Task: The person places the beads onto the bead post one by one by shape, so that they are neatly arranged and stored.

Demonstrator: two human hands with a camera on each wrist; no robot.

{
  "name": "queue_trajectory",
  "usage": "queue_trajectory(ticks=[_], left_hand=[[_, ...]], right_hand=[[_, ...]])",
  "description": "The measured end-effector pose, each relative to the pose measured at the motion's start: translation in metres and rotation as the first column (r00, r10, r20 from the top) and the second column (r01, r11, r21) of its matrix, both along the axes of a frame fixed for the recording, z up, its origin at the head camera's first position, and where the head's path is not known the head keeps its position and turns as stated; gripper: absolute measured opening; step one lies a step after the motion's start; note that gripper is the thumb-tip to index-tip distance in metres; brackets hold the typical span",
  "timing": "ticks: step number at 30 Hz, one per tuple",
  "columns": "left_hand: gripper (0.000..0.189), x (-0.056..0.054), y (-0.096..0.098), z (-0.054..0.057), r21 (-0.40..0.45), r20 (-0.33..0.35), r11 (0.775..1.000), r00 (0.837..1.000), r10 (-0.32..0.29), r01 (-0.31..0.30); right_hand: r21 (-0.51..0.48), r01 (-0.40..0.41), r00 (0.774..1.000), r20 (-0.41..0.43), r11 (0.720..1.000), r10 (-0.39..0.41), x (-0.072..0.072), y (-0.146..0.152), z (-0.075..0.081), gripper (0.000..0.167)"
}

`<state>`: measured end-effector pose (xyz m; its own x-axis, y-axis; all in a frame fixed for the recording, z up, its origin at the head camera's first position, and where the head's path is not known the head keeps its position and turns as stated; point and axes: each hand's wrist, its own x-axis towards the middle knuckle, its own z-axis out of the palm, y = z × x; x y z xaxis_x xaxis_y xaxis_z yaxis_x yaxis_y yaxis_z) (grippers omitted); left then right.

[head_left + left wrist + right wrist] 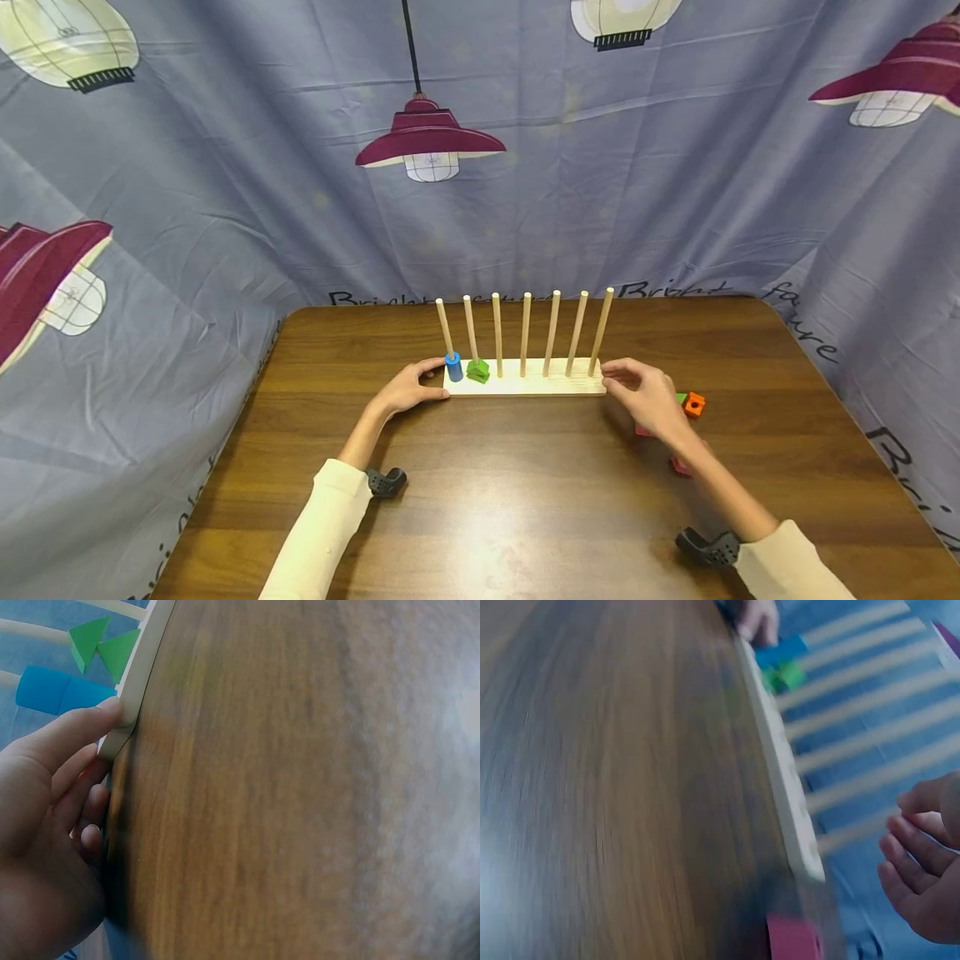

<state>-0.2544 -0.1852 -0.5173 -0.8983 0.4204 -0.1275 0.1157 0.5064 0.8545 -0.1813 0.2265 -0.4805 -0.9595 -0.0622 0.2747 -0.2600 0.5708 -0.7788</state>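
A pale wooden peg board [517, 387] with a row of several upright pegs stands on the table. Blue cylinder pieces [64, 690] sit on its leftmost peg, and green triangular pieces [477, 372] on the peg beside it. My left hand [405, 388] grips the board's left end, thumb at the front corner and fingers behind. At the right end, my right hand [651, 398] is held with loosely bent fingers; the right wrist view shows nothing between them and a gap to the base.
Right of the board, partly behind my right arm, lie an orange block [694, 405] with a hole, a red block [680, 467], a bit of green, and a pink block [791, 937] near the base's end. A patterned blue-grey curtain [315, 192] hangs behind the brown table [480, 483].
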Motion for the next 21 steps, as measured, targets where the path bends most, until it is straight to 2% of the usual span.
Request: queue_trajectory(ticks=[5, 8, 13, 21], left_hand=[[0.070, -0.002, -0.002, 0.000, 0.001, 0.009, 1.000, 1.000, 0.002, -0.003], [0.071, -0.002, -0.002, -0.001, 0.003, 0.020, 1.000, 1.000, 0.004, -0.004], [0.071, -0.001, -0.002, -0.001, 0.004, 0.026, 1.000, 1.000, 0.013, -0.013], [0.071, -0.001, 0.001, -0.001, 0.002, 0.026, 1.000, 1.000, 0.011, -0.011]], right_hand=[[0.079, 0.132, 0.991, -0.003, 0.988, -0.132, 0.011, 0.047, 0.001, 0.025], [0.169, 0.170, 0.985, 0.005, 0.971, -0.173, 0.016, 0.069, -0.002, 0.032], [0.277, 0.165, 0.982, 0.040, 0.946, -0.183, 0.020, 0.094, -0.013, 0.036], [0.297, 0.150, 0.984, 0.046, 0.943, -0.171, 0.017, 0.105, -0.027, 0.032]])
